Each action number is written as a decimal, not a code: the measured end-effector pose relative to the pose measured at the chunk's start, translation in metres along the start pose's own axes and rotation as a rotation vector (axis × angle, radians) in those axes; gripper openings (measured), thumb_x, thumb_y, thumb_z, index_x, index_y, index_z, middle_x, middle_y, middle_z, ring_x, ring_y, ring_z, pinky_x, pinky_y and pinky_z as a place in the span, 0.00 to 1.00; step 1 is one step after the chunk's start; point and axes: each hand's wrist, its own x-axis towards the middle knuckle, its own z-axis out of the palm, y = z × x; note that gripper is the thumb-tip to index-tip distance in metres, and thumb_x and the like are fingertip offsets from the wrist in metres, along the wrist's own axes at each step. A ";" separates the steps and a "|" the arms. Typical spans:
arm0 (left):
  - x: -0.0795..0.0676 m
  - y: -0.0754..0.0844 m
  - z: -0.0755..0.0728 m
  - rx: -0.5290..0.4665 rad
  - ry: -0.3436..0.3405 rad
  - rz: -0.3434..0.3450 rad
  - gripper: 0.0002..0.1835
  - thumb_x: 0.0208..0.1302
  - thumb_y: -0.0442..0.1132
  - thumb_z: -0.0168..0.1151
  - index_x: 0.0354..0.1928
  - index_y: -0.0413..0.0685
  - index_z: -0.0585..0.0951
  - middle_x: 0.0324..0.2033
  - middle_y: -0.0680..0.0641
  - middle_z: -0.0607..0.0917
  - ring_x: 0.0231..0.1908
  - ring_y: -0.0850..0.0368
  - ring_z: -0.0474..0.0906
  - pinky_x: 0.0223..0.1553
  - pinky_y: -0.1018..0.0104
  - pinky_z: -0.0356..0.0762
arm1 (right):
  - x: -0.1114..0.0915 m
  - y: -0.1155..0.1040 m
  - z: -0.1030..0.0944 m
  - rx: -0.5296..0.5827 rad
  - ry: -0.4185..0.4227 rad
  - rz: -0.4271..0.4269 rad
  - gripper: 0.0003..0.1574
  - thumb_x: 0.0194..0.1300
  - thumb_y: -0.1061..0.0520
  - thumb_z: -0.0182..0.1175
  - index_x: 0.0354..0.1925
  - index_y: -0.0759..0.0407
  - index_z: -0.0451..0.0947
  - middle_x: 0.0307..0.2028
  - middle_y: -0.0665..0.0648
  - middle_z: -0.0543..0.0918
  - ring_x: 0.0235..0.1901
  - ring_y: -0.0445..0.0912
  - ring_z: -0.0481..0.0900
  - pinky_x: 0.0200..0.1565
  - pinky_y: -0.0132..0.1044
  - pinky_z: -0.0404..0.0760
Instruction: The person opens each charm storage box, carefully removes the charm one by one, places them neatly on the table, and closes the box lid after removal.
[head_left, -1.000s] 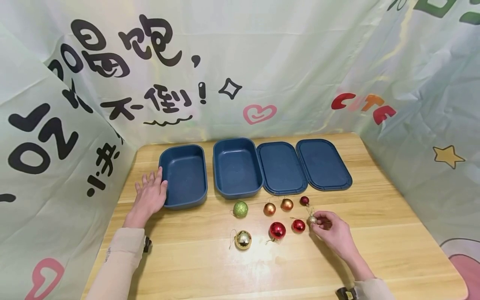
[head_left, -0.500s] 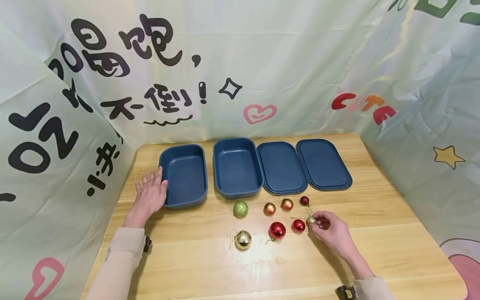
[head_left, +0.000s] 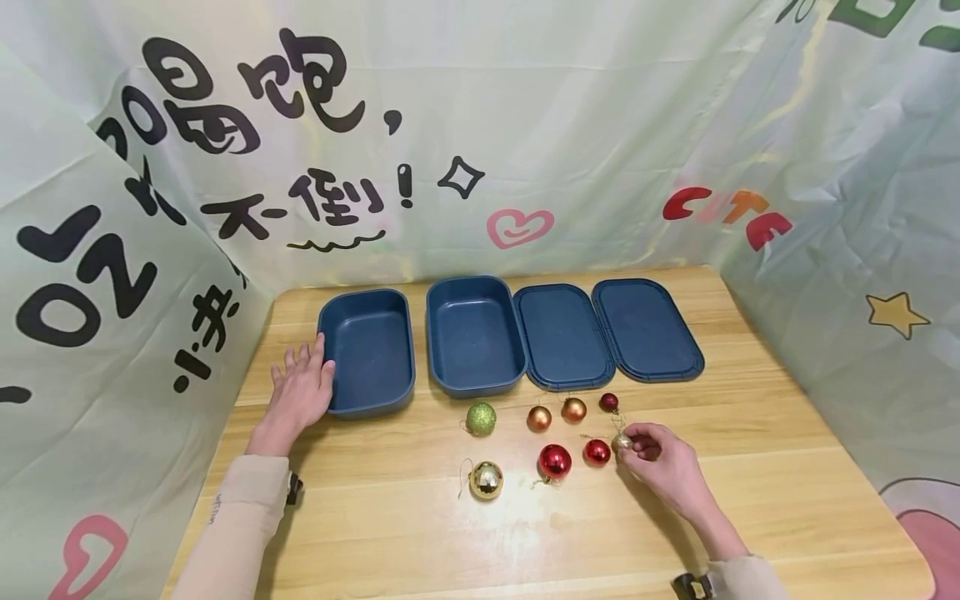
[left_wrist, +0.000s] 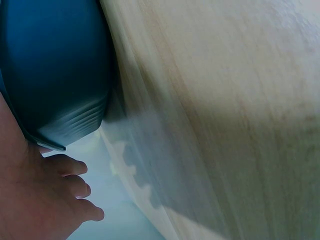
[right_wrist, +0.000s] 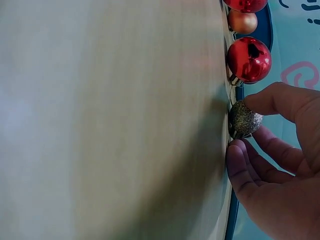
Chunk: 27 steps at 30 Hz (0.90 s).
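With thumb and fingertips, my right hand [head_left: 667,468] pinches a small glittery gold Christmas bauble [right_wrist: 245,119] low over the table. Just left of it lies a shiny red bauble [head_left: 597,452], and a small dark red bauble [head_left: 609,402] is behind. My left hand [head_left: 300,390] rests at the left rim of the left blue box [head_left: 371,358], fingers spread and fairly straight. In the left wrist view, the box wall [left_wrist: 55,65] rises beside that hand. Other baubles on the table are a larger red one [head_left: 555,461], a shiny gold one [head_left: 486,480] and a green glittery one [head_left: 482,418].
A second blue box [head_left: 476,333] stands right of the first, open at the top. Two flat blue lids, one in the middle [head_left: 566,337] and one farther right [head_left: 648,329], lie beside it. Two copper baubles, left [head_left: 539,418] and right [head_left: 573,409], sit before the lids. Printed cloth surrounds the table.
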 end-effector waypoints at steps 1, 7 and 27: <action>0.000 0.000 0.000 0.001 0.001 0.000 0.35 0.87 0.48 0.32 0.85 0.39 0.42 0.78 0.19 0.50 0.78 0.16 0.37 0.71 0.16 0.33 | 0.000 0.000 0.000 -0.002 0.003 -0.003 0.19 0.61 0.65 0.73 0.51 0.67 0.84 0.39 0.58 0.87 0.35 0.32 0.80 0.39 0.25 0.83; 0.000 -0.001 0.000 -0.018 -0.011 0.001 0.35 0.87 0.48 0.32 0.85 0.41 0.41 0.79 0.19 0.48 0.79 0.16 0.35 0.71 0.16 0.32 | -0.002 -0.001 0.000 -0.015 0.004 0.001 0.20 0.61 0.64 0.74 0.51 0.67 0.84 0.40 0.58 0.87 0.36 0.32 0.80 0.40 0.26 0.84; 0.001 0.009 -0.017 -0.181 0.291 0.072 0.31 0.85 0.49 0.44 0.80 0.40 0.64 0.55 0.25 0.83 0.52 0.26 0.80 0.64 0.32 0.72 | 0.013 -0.005 -0.023 -0.045 0.106 -0.064 0.18 0.65 0.60 0.73 0.51 0.67 0.85 0.37 0.60 0.88 0.34 0.32 0.81 0.38 0.21 0.80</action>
